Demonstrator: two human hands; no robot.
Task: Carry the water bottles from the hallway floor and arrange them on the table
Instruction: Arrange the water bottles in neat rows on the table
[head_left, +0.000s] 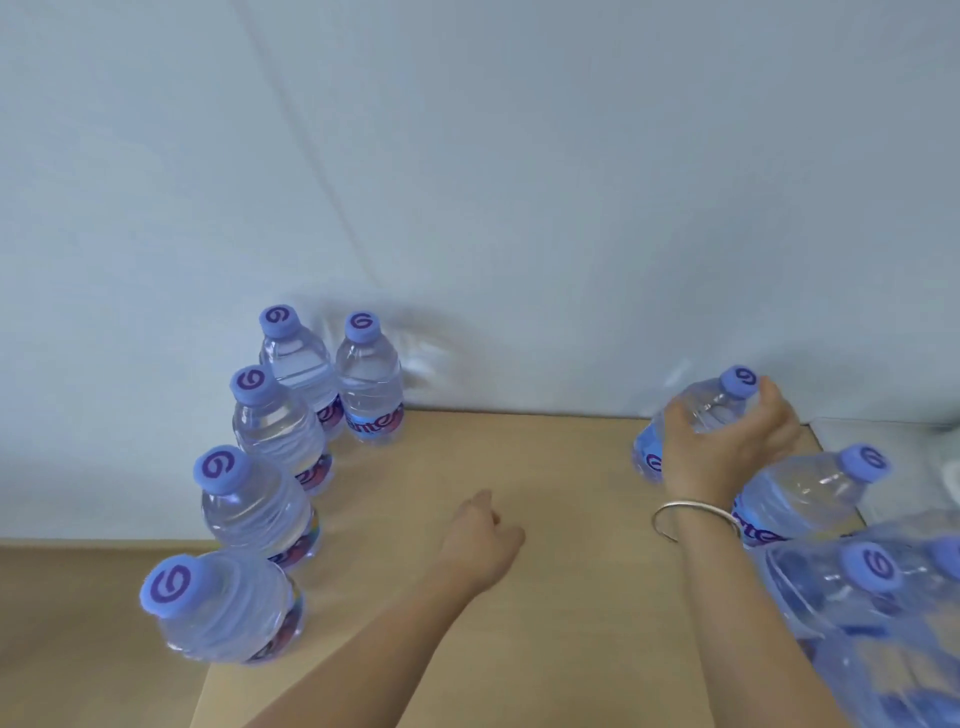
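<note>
Several clear water bottles with blue caps stand on the light wooden table (545, 519). A row of them runs along the left edge, from the nearest bottle (228, 608) back to a pair by the wall (371, 384). My right hand (727, 447), with a silver bangle on its wrist, grips a tilted bottle (696, 410) at the table's far right. Another bottle (800, 493) stands just beside it. My left hand (483, 535) hovers low over the middle of the table, fingers loosely curled, holding nothing.
A plastic-wrapped pack of more bottles (872, 597) fills the lower right corner. A white wall (519, 182) rises right behind the table. A lower tan surface (78, 623) lies to the left of the table.
</note>
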